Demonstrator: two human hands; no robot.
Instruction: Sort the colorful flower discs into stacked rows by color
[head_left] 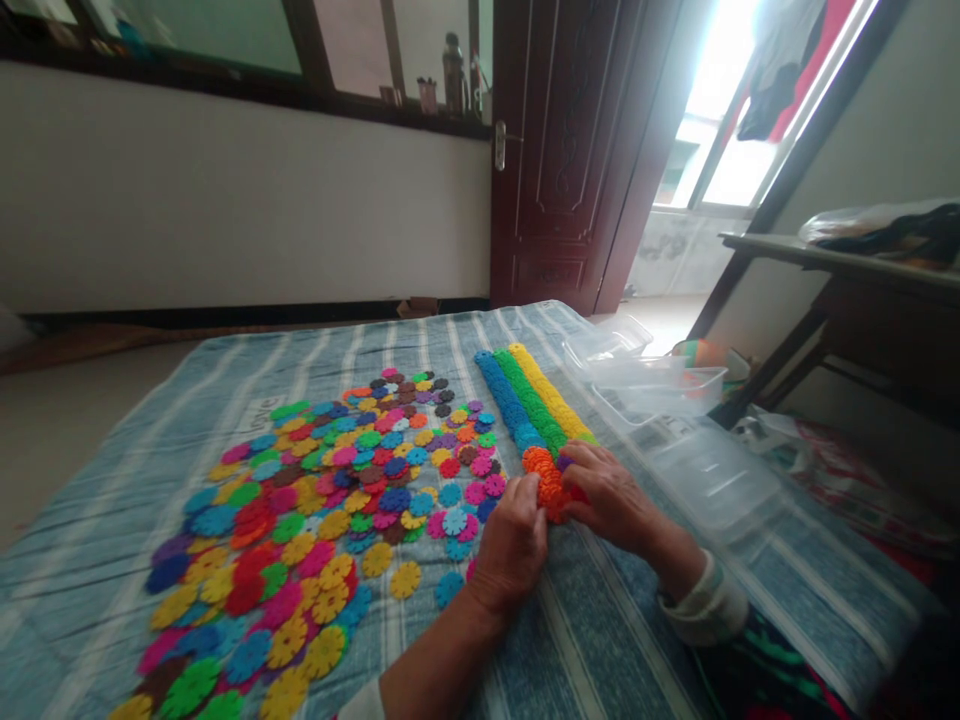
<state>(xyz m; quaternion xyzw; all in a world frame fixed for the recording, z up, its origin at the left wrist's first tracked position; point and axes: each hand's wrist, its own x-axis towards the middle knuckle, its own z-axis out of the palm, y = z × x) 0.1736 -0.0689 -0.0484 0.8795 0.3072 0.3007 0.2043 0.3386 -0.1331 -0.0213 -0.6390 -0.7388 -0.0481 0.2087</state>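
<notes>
A short row of orange notched plastic discs (pixel 545 480) lies at the near end of three long rows: a blue row (pixel 510 400), a green row (pixel 534 405) and a yellow row (pixel 553 395). My left hand (pixel 512 545) is closed, thumb and fingers pinching the left side of the orange row. Curled over the right side is my right hand (pixel 611 497), closed on discs there. Purple and red bits show under its fingers, partly hidden. To the left, a wide heap of loose notched discs (pixel 330 480) in many colours spreads over the cloth.
A striped blue cloth (pixel 420 650) covers the surface. On the right lie a clear plastic lid (pixel 716 480) and clear plastic boxes (pixel 660 385). Beyond them stands a dark table (pixel 840 250) with plastic bags beneath. A brown door (pixel 562 150) is at the back.
</notes>
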